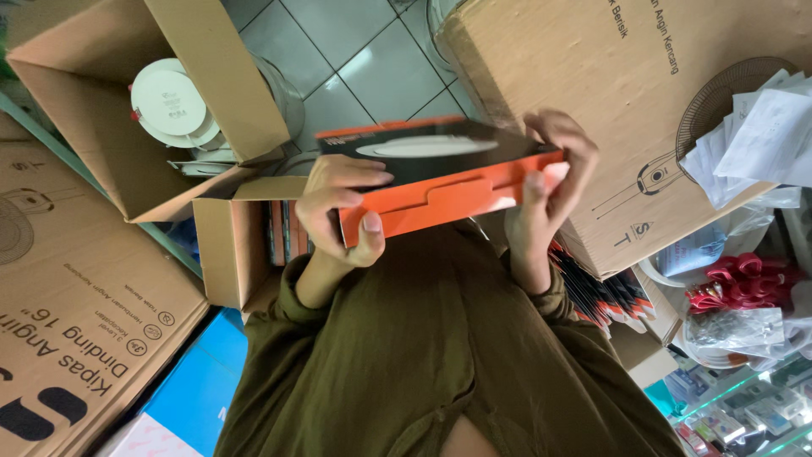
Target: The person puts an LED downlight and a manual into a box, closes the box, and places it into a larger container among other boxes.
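Holding a flat orange and black box (440,173) between both hands, the person is keeping it level near the middle of the scene, just above the olive-green garment (431,347) covering their body. The left hand (342,207) is gripping the box's left end, with fingers lying across the black top face and the thumb pressing against the orange side. The right hand (545,195) is clasping the right end, fingers curling over the far edge and the thumb resting on the orange side, so both hands are closed on the box.

To the far left, an open cardboard carton (127,127) is standing tilted, with round white lamp fittings (169,106) stacked inside it. Just left of the left hand, a smaller open carton (224,245) is holding more flat boxes on edge. A large cardboard box (626,101) printed with a fan drawing is sitting at the far right, touching the back of the right hand. Beneath it, a row of folded orange and black packaging (605,296) is lying fanned out. Grey floor tiles (355,59) are showing beyond the box.
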